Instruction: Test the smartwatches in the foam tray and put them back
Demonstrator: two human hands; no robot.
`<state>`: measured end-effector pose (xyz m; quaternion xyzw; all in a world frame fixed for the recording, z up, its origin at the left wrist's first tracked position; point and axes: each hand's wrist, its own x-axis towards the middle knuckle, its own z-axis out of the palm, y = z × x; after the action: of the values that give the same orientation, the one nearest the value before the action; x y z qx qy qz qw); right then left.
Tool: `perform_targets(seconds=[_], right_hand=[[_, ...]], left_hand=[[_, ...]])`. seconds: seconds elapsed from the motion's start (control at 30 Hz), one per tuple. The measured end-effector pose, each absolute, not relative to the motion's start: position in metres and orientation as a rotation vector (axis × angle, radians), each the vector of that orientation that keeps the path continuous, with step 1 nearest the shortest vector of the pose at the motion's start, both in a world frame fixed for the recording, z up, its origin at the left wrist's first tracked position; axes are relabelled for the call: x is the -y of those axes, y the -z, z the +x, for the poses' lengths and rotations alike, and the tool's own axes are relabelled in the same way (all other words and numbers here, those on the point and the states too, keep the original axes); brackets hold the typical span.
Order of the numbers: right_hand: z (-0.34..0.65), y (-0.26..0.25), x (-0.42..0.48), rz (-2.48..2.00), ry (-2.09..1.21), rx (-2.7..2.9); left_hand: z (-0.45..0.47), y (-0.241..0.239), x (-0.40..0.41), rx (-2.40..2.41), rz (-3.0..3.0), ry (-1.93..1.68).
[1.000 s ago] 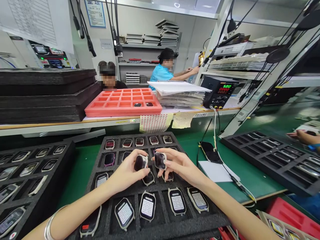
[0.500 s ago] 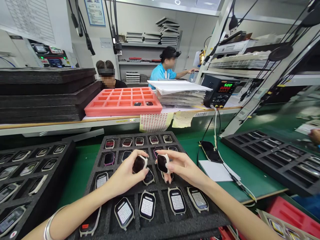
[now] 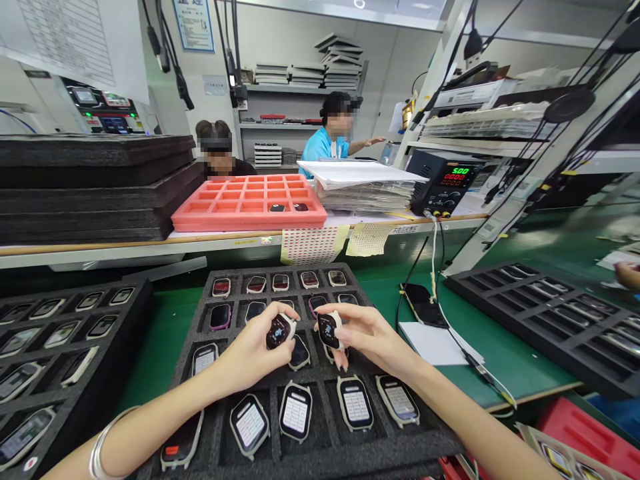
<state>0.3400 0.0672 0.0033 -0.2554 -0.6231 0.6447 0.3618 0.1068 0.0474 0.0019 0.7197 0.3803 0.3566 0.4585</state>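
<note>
Above the middle of a black, rectangular foam tray point(image 3: 320, 460), two rounded-rectangular smartwatches with cream cases and dark, lit screens are held up side by side, a narrow gap between them. The left-hand smartwatch point(image 3: 278, 333) turns its screen up towards the wearer; its long axis leans, the upper end to the right. The right-hand smartwatch point(image 3: 327, 330) has its long axis nearly upright, its screen facing the wearer and angled a little leftward, so the cream case side shows along its right edge.

Just below and around them, the tray's dividers form raised edges, with more watches sunk in the compartments. Nearest the wearer, four front watches point(image 3: 295, 410) with pale lit screens lie face up, the outer ones slanted. A strip of green desk point(image 3: 137, 373) separates this tray from another black foam tray point(image 3: 137, 307) at the left; to the right, a white paper sheet point(image 3: 433, 343) lies on the desk. Beyond the tray's far edge runs a white shelf point(image 3: 240, 245) at a higher level.

The left hand point(image 3: 253, 343) has its fingers closed on its watch, index finger over the upper edge, thumb along the lower right. The right hand point(image 3: 373, 337) grips likewise, index finger across the top, thumb against the right side, other fingers curled beneath.
</note>
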Motion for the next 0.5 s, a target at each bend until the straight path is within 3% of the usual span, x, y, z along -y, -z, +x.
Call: perform_targets(seconds=[0.5], right_hand=[[0.3385, -0.0052, -0.0653, -0.652, -1.654, 1.556]], left_hand=[[0.1055, -0.0052, -0.0461, -0.939, 1.765, -0.910]])
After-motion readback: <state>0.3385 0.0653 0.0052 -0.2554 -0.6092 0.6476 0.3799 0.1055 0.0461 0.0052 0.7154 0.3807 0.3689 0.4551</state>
